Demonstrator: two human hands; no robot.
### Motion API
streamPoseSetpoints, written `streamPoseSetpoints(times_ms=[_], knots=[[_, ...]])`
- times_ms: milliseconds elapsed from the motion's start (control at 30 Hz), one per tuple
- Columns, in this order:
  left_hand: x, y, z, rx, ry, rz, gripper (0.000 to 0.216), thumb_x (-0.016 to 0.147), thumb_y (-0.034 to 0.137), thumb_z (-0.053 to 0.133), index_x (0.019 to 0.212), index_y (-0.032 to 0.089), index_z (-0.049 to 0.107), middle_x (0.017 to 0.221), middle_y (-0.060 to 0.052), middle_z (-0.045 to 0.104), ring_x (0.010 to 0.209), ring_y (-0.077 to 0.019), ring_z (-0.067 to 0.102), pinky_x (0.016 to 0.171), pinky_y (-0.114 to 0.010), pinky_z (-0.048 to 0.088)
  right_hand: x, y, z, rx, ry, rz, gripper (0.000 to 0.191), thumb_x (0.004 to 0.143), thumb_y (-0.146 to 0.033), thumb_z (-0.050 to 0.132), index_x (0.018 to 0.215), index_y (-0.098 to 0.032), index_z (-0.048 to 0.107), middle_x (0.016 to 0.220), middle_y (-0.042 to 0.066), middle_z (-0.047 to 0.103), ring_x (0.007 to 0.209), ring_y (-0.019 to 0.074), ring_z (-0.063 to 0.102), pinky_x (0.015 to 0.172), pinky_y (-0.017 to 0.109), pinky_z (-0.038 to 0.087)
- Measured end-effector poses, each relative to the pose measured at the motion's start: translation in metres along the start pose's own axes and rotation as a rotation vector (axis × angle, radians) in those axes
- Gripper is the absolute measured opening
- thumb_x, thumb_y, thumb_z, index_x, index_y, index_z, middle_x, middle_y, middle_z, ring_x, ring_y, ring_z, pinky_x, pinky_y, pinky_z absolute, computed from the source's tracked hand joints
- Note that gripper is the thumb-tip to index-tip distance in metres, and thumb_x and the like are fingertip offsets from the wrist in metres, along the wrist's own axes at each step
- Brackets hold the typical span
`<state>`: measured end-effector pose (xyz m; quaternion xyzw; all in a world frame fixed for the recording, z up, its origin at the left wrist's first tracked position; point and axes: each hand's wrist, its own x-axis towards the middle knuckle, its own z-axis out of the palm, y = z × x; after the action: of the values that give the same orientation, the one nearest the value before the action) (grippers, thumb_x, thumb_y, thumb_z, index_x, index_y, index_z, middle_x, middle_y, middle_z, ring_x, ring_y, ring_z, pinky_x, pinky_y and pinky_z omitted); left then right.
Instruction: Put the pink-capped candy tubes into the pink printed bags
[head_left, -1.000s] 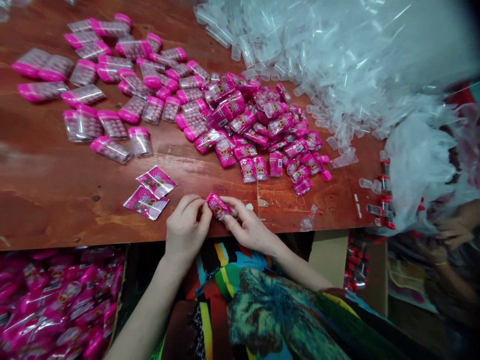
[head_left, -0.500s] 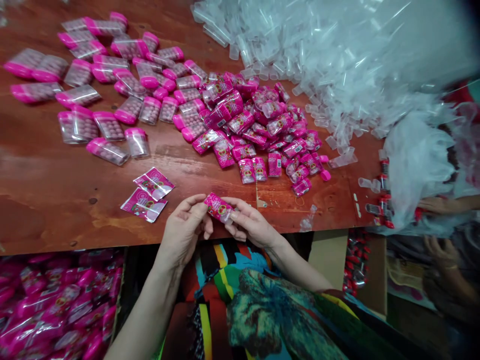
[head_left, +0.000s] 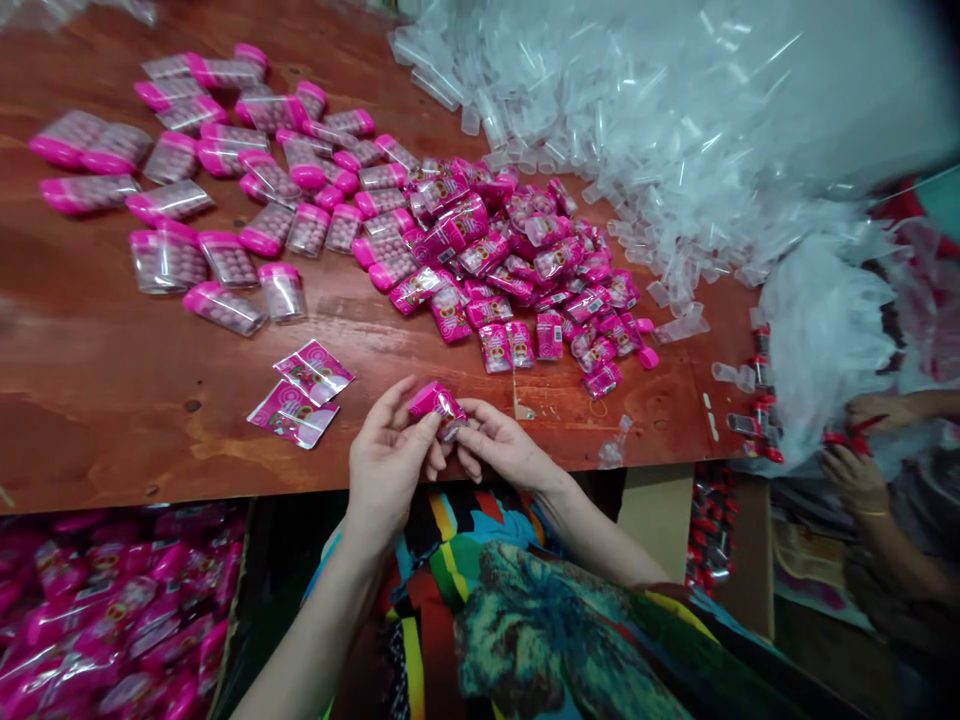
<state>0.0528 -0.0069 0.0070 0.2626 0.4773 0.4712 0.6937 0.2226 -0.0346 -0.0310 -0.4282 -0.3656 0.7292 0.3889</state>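
Between my two hands, at the table's front edge, is a small candy container (head_left: 437, 402) in a pink printed sleeve. My left hand (head_left: 390, 450) pinches its left side, thumb across the front. The fingers of my right hand (head_left: 499, 445) close on its lower right end. Two flat pink printed sleeves (head_left: 296, 412) lie overlapping on the wood to the left. Beyond my hands is a heap of sleeved candy containers (head_left: 517, 250). Clear containers of pale pink candy balls with pink caps (head_left: 232, 260) are scattered at the back left.
A large pile of clear plastic tubes (head_left: 600, 100) covers the far right of the wooden table (head_left: 150, 420). Pink packs (head_left: 112, 600) fill a box at lower left. Red-capped pieces (head_left: 712, 530) sit in a carton at right. A co-worker's hands (head_left: 862, 470) hold something red.
My left hand has shifted right and further over the container, its thumb now across the front. The container is more covered by my fingers. The co-worker's hands have come together at right.
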Motion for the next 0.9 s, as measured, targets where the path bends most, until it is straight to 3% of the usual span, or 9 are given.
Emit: streamPoseSetpoints(times_ms=[233,500,667,800,900], knots=[[-0.003,-0.006,0.002,0.096,0.035,0.034,0.059,0.081,0.038,0.089,0.133,0.016,0.069,0.074,0.002,0.074,0.039,-0.0084,0.054,0.037,-0.020,0.040,-0.004,0.005,0.001,-0.105,0.007,-0.001,0.060,0.100,-0.066,0.071,0.134,-0.019,0.057,0.063,-0.009,0.056,0.049,0.0096,0.051,0.050,0.023,0.041],[0.002,-0.012,-0.001,0.033,0.043,-0.001,0.064,0.079,0.036,0.089,0.136,0.016,0.065,0.074,0.004,0.074,0.036,-0.0069,0.050,0.034,-0.019,0.037,-0.002,0.000,0.007,-0.099,0.063,0.046,0.055,0.096,-0.064,0.076,0.125,-0.019,0.064,0.084,-0.001,0.071,0.047,0.0068,0.054,0.046,0.022,0.043],[0.010,-0.012,0.004,0.068,-0.001,-0.034,0.076,0.080,0.042,0.090,0.144,0.013,0.061,0.084,-0.002,0.077,0.040,-0.0081,0.054,0.037,-0.020,0.042,-0.003,-0.006,0.001,-0.090,0.109,0.071,0.057,0.095,-0.061,0.076,0.132,-0.018,0.064,0.090,0.002,0.075,0.048,0.0079,0.055,0.046,0.022,0.045],[0.011,-0.014,0.004,0.205,-0.021,-0.045,0.089,0.087,0.039,0.082,0.164,0.019,0.044,0.116,-0.010,0.079,0.042,-0.0079,0.057,0.036,-0.022,0.042,-0.009,-0.013,-0.013,-0.228,0.288,0.013,0.068,0.099,-0.056,0.068,0.153,-0.018,0.049,0.085,-0.001,0.074,0.045,0.0097,0.052,0.045,0.024,0.044],[0.003,-0.010,-0.009,0.416,0.065,0.096,0.060,0.093,0.035,0.074,0.150,0.018,0.062,0.109,-0.008,0.080,0.050,-0.0093,0.060,0.046,-0.023,0.049,-0.011,-0.021,-0.019,-0.491,0.493,-0.144,0.064,0.103,-0.044,0.061,0.159,-0.018,0.045,0.071,-0.006,0.067,0.053,0.0131,0.055,0.055,0.026,0.048]])
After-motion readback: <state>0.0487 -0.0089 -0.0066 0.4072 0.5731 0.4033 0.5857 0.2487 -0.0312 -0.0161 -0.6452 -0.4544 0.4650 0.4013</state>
